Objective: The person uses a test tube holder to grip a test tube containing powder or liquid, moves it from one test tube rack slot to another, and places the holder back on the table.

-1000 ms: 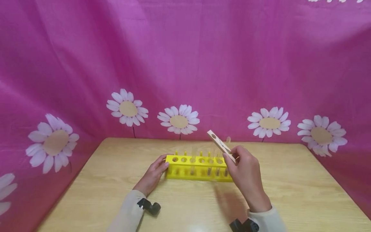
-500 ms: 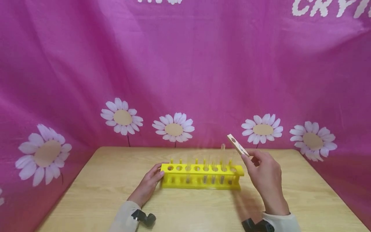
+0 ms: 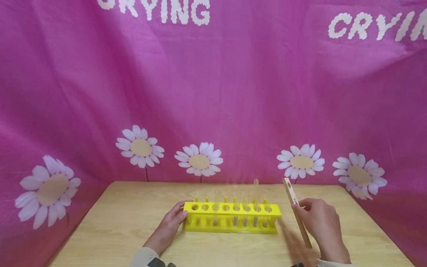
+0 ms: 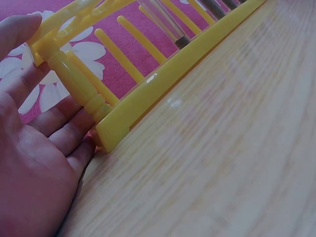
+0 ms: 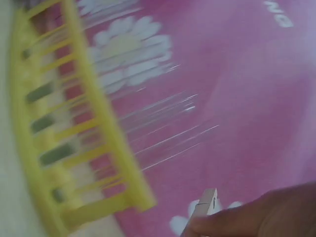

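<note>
A yellow test tube rack (image 3: 231,213) stands upright on the table. Several clear test tubes (image 3: 255,193) sit in its holes, mostly toward the right, with dark matter at their bottoms (image 5: 57,154). My left hand (image 3: 168,225) holds the rack's left end. In the left wrist view, the thumb lies over the top plate and the fingers reach behind the end post (image 4: 74,81). To the right of the rack, my right hand (image 3: 323,224) pinches a wooden test tube clamp (image 3: 303,230) near its middle. The clamp's jaws point up and away, with nothing in them.
The wooden table (image 3: 140,202) carries the rack in its middle. Behind it hangs a pink curtain (image 3: 233,92) printed with daisies and white lettering. Some holes on the rack's left half (image 3: 195,207) have no tube.
My right hand has carried the clamp rightward, away from above the rack, and turned it more upright, with its lower end now showing. The left hand keeps its hold; the head view has tilted up.
</note>
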`<action>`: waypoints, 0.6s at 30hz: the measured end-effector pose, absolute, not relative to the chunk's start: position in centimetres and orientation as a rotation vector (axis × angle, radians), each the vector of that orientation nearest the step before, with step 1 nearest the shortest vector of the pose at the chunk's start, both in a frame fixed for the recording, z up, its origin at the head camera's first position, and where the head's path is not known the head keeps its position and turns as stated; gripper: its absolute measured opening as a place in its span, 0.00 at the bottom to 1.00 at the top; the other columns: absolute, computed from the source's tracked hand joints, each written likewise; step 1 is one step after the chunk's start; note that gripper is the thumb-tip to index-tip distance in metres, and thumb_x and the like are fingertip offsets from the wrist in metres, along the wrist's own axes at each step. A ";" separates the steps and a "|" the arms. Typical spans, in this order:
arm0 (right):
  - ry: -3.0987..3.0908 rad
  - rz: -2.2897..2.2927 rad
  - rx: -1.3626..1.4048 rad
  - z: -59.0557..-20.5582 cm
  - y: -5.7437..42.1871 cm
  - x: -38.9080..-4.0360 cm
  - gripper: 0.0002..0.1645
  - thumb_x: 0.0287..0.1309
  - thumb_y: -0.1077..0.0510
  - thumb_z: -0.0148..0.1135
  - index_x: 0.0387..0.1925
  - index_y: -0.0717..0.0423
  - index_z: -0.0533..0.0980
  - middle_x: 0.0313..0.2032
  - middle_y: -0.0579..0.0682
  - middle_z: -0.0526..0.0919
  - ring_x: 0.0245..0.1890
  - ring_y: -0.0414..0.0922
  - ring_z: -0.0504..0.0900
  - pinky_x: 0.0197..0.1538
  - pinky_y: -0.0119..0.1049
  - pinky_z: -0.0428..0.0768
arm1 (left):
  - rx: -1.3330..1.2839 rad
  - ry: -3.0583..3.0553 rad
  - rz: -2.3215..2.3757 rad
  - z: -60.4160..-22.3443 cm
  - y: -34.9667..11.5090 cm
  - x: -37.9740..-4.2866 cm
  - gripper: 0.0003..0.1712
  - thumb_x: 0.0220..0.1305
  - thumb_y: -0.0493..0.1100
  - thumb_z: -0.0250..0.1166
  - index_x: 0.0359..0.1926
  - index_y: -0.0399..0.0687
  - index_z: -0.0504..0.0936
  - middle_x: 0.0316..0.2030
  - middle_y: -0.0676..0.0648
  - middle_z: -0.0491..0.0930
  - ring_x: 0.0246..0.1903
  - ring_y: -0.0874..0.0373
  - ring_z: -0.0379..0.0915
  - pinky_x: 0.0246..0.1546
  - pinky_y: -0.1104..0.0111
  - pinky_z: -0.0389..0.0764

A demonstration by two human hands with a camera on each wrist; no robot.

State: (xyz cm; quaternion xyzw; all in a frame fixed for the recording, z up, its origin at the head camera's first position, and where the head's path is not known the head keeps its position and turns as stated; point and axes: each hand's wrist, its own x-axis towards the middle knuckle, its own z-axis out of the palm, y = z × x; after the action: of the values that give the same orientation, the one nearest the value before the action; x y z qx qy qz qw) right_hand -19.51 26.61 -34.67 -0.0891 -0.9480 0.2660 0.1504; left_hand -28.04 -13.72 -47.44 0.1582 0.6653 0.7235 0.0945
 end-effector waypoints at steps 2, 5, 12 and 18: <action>-2.792 0.772 -0.261 -35.6 26.7 -19.7 0.13 0.54 0.51 0.66 0.33 0.56 0.85 0.27 0.50 0.84 0.27 0.48 0.77 0.26 0.39 0.68 | 0.464 1.975 2.122 -47.4 -14.0 -27.7 0.28 0.72 0.48 0.54 0.68 0.42 0.63 0.67 0.42 0.61 0.67 0.51 0.55 0.70 0.53 0.47; -2.885 0.767 -0.245 -36.6 26.9 -20.3 0.11 0.55 0.52 0.66 0.28 0.56 0.84 0.23 0.48 0.81 0.25 0.47 0.74 0.25 0.39 0.68 | 0.477 1.982 2.123 -47.1 -14.0 -27.9 0.29 0.72 0.49 0.54 0.68 0.42 0.62 0.67 0.42 0.62 0.67 0.51 0.55 0.70 0.54 0.46; -3.000 0.703 -0.242 -38.8 27.3 -20.7 0.11 0.51 0.56 0.66 0.18 0.57 0.78 0.16 0.46 0.72 0.20 0.46 0.70 0.22 0.37 0.67 | 0.421 1.988 2.161 -46.7 -14.0 -28.1 0.27 0.71 0.47 0.55 0.67 0.43 0.65 0.64 0.42 0.65 0.64 0.52 0.59 0.70 0.53 0.49; -3.035 0.683 -0.233 -40.3 27.9 -20.1 0.09 0.47 0.56 0.67 0.19 0.57 0.77 0.18 0.47 0.75 0.20 0.46 0.71 0.22 0.39 0.69 | 0.413 1.962 2.173 -47.2 -13.7 -27.7 0.28 0.71 0.47 0.56 0.67 0.42 0.64 0.66 0.42 0.64 0.66 0.50 0.57 0.70 0.53 0.48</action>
State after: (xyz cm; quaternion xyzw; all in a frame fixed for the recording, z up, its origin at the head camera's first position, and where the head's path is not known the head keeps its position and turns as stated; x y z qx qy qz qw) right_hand -20.07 27.88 -40.34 -0.0747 -0.9728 0.2189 0.0112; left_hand -27.66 -13.73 -47.21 0.1391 0.6608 0.7318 0.0924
